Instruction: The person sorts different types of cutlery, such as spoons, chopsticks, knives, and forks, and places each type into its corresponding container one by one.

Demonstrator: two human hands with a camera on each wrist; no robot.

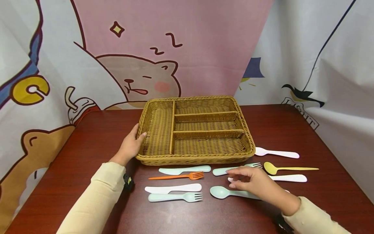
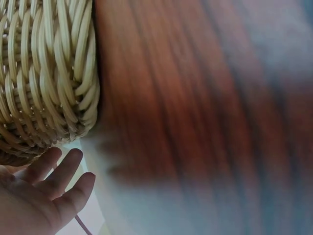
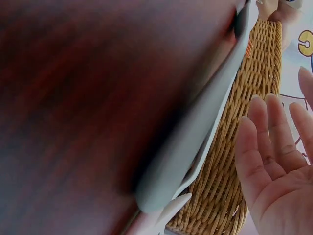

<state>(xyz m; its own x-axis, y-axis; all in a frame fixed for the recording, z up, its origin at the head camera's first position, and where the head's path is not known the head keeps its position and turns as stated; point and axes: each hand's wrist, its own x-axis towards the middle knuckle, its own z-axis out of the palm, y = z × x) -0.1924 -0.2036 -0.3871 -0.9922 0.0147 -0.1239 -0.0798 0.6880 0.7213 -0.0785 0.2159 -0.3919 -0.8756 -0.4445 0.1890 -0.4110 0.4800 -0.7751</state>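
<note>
A wicker cutlery tray (image 1: 172, 126) with several compartments stands at the back of the table. My left hand (image 1: 130, 148) holds its left side, thumb over the rim and the other fingers outside. My right hand (image 1: 258, 183) hovers palm down with nothing held, fingers loosely bent. Beneath it lie a mint spoon (image 1: 221, 192), a mint fork (image 1: 220, 171) and a white utensil (image 1: 292, 178) whose middle is hidden. In the right wrist view, the fingers of my right hand (image 3: 279, 171) are spread and hold nothing.
Left of the right hand lie a mint knife (image 1: 184, 169), an orange fork (image 1: 175, 176), a white knife (image 1: 172, 188) and another mint fork (image 1: 169, 197). A yellow spoon (image 1: 271, 168) and a white utensil (image 1: 280, 153) lie to the right. Printed cloth (image 1: 204, 48) hangs behind the table (image 1: 111, 117).
</note>
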